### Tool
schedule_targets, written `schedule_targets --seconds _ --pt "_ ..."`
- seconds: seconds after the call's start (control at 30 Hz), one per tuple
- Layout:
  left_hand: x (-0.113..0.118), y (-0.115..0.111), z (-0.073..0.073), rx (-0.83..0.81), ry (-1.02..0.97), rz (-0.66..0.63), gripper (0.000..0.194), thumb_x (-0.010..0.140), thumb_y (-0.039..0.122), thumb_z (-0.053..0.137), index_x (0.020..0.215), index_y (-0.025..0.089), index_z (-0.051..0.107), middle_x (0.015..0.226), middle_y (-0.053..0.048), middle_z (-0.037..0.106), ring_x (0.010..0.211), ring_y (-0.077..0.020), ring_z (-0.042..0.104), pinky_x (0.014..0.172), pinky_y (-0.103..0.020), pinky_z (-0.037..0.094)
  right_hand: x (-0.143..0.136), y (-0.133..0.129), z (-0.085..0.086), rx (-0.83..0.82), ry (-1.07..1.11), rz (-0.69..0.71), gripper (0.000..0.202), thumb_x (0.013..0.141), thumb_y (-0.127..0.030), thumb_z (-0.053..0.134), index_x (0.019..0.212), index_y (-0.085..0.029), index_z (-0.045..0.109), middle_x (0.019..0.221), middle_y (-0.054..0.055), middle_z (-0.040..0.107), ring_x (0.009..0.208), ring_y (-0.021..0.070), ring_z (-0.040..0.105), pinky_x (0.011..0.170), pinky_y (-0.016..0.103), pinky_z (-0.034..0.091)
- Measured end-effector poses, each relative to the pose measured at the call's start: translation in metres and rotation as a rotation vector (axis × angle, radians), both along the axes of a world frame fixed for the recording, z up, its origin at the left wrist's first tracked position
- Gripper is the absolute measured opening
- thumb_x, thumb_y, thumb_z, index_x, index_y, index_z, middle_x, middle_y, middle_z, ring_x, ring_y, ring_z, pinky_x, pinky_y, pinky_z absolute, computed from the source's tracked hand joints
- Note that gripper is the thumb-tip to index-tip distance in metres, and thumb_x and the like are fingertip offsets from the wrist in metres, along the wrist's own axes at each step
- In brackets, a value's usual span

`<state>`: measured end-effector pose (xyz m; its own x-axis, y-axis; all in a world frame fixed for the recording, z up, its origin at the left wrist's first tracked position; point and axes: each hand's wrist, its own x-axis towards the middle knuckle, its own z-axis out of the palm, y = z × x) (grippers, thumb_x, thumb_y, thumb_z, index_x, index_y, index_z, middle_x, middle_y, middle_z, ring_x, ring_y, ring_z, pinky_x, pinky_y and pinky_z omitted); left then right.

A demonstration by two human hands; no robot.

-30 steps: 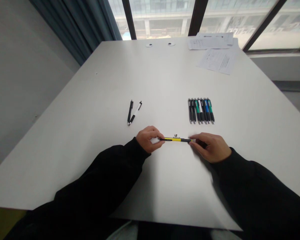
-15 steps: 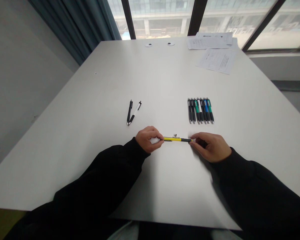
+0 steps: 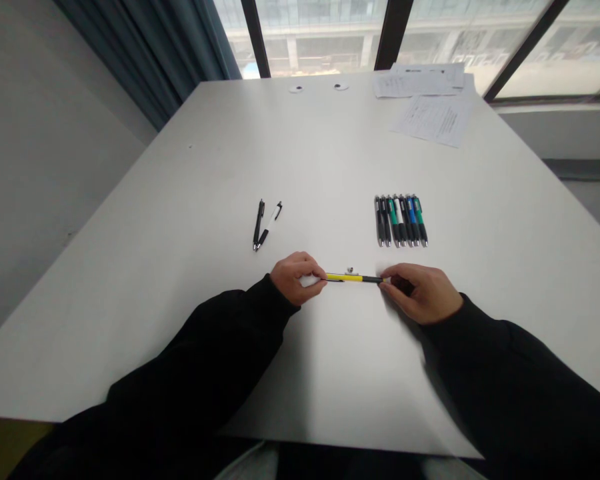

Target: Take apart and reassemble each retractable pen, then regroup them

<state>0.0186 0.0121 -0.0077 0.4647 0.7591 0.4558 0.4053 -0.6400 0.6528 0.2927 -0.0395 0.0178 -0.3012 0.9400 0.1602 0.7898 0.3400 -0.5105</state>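
A yellow pen [image 3: 353,278] with a black grip lies level between my two hands, low over the table. My left hand [image 3: 299,279] pinches its clip end between thumb and fingers. At the other end, my right hand [image 3: 420,292] is closed with thumb and fingertips on the tip beyond the black grip; those fingers partly hide the tip. Just past the middle of the pen, a small metallic pen part [image 3: 350,270] rests on the table.
Several pens [image 3: 401,221] in black, green, white and blue lie in a row at right. A black pen [image 3: 259,225] and a white pen [image 3: 269,227] lie at left. Papers [image 3: 433,107] and two white oval pieces [image 3: 341,87] are along the window side of the white table [image 3: 180,213].
Both hands keep their hold on the yellow pen with hardly any movement. The whole view has shifted very slightly.
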Motion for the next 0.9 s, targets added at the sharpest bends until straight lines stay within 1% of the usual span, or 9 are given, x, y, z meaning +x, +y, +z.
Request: schedule_targets --seconds 0.27,0.43,0.53,0.7,0.8,0.9 --pt "0.0001 -0.0009 0.0024 -0.005 0.020 0.003 0.004 0.070 0.014 0.070 0.072 0.016 0.072 0.072 -0.004 0.066 0.064 -0.0120 0.059 0.060 -0.023 0.047 -0.0008 0.0001 -0.0010 -0.012 0.034 -0.004 0.020 0.080 -0.027 0.060 0.095 -0.015 0.068 0.067 0.003 0.066 0.056 0.0147 0.060 0.058 0.027 0.048" --pt "0.0001 -0.0012 0.0033 -0.019 0.019 0.017 0.003 0.070 0.017 0.072 0.072 0.017 0.072 0.071 -0.003 0.065 0.061 -0.0106 0.055 0.058 -0.022 0.046 -0.0006 -0.0006 0.0013 -0.014 0.046 -0.001 0.021 0.081 -0.028 0.059 0.096 -0.015 0.067 0.066 0.002 0.066 0.054 0.0140 0.059 0.057 0.027 0.047" --pt "-0.0002 -0.0009 0.0034 -0.041 0.034 0.037 0.005 0.070 0.020 0.072 0.073 0.017 0.072 0.071 -0.002 0.064 0.060 -0.0102 0.053 0.057 -0.022 0.045 -0.0006 -0.0005 0.0010 -0.016 0.043 -0.007 0.021 0.081 -0.028 0.060 0.096 -0.016 0.067 0.067 0.002 0.066 0.055 0.0144 0.059 0.057 0.027 0.047" --pt "-0.0010 -0.0002 0.0034 -0.071 0.055 0.032 0.010 0.069 0.020 0.073 0.078 0.016 0.073 0.073 -0.003 0.064 0.060 -0.0103 0.051 0.056 -0.022 0.043 -0.0019 0.0003 -0.0012 -0.032 0.022 -0.012 0.020 0.081 -0.028 0.059 0.095 -0.015 0.067 0.067 0.003 0.065 0.056 0.0149 0.059 0.059 0.028 0.047" --pt "-0.0012 0.0001 0.0024 -0.071 0.064 0.031 0.010 0.069 0.020 0.073 0.077 0.016 0.073 0.073 -0.003 0.064 0.060 -0.0106 0.051 0.056 -0.022 0.043 -0.0026 0.0018 -0.0021 -0.041 -0.006 0.006 0.018 0.082 -0.026 0.057 0.093 -0.016 0.067 0.068 0.003 0.064 0.058 0.0157 0.057 0.059 0.029 0.045" --pt "-0.0011 0.0004 0.0024 -0.069 0.046 0.024 0.011 0.069 0.025 0.074 0.075 0.016 0.073 0.072 -0.004 0.064 0.060 -0.0107 0.052 0.056 -0.023 0.043 -0.0011 0.0039 -0.0019 -0.077 0.004 0.052 0.016 0.084 -0.026 0.055 0.091 -0.016 0.066 0.069 0.004 0.063 0.061 0.0164 0.055 0.059 0.029 0.043"
